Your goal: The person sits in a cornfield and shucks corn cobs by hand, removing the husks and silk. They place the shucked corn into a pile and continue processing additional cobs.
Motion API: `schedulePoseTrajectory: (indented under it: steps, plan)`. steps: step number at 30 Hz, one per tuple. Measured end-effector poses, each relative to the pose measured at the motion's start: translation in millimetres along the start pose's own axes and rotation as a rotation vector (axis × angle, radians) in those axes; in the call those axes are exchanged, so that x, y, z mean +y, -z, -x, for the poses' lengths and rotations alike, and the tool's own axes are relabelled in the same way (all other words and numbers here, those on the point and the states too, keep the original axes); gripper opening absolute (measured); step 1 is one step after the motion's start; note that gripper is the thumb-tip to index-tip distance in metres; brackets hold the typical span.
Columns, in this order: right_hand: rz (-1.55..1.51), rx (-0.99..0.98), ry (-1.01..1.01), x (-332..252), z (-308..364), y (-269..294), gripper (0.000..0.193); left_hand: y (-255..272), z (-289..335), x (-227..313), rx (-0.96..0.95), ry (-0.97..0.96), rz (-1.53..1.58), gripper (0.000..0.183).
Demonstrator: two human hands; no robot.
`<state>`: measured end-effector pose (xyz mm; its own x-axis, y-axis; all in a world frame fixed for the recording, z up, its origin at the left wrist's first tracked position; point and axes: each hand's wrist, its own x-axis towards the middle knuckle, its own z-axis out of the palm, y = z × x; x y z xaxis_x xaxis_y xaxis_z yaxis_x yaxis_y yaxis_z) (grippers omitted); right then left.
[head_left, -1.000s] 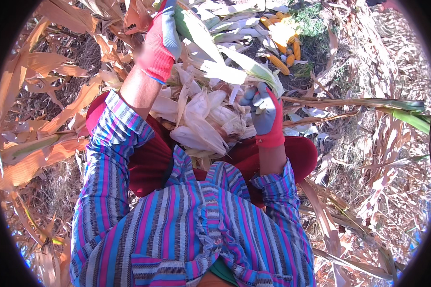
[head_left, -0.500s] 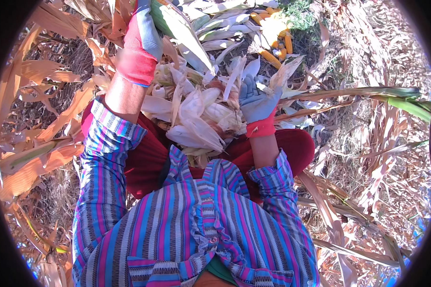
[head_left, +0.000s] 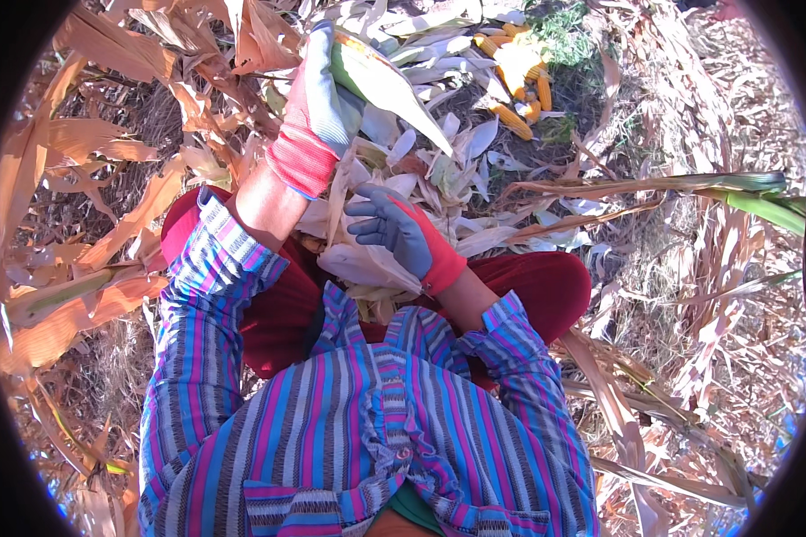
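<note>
My left hand [head_left: 318, 112], in a red and grey work glove, is closed around an ear of corn [head_left: 381, 85] still wrapped in pale green husk. The ear's pointed end slants down to the right, and its brownish edge shows along the top. Gloved the same way, my right hand [head_left: 403, 234] hovers over the heap of husks [head_left: 367, 264] between my legs. Its fingers are apart, point left and hold nothing. Loose pale husks lie beneath and beyond both hands.
Several bare yellow corn cobs [head_left: 510, 121] lie on the ground at the far right of the husks. Dry corn stalks and leaves [head_left: 98, 233] crowd my left side. A long stalk [head_left: 636, 183] with a green end reaches in from the right over dry straw.
My left hand has come right and nearer with the ear of corn. My right hand has moved left and nearer, turning its fingers leftward and away from a dry husk.
</note>
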<state>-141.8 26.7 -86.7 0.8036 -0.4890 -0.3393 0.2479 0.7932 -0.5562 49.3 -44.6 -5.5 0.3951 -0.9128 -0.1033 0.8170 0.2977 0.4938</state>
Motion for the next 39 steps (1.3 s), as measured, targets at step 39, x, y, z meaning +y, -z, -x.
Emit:
schedulePoseTrajectory:
  steps: [39]
  plan:
    - [1.071,0.452,0.870,-95.9,19.5,39.2,0.027,6.2,65.5,-43.5,-0.736,0.410,-1.046,0.041]
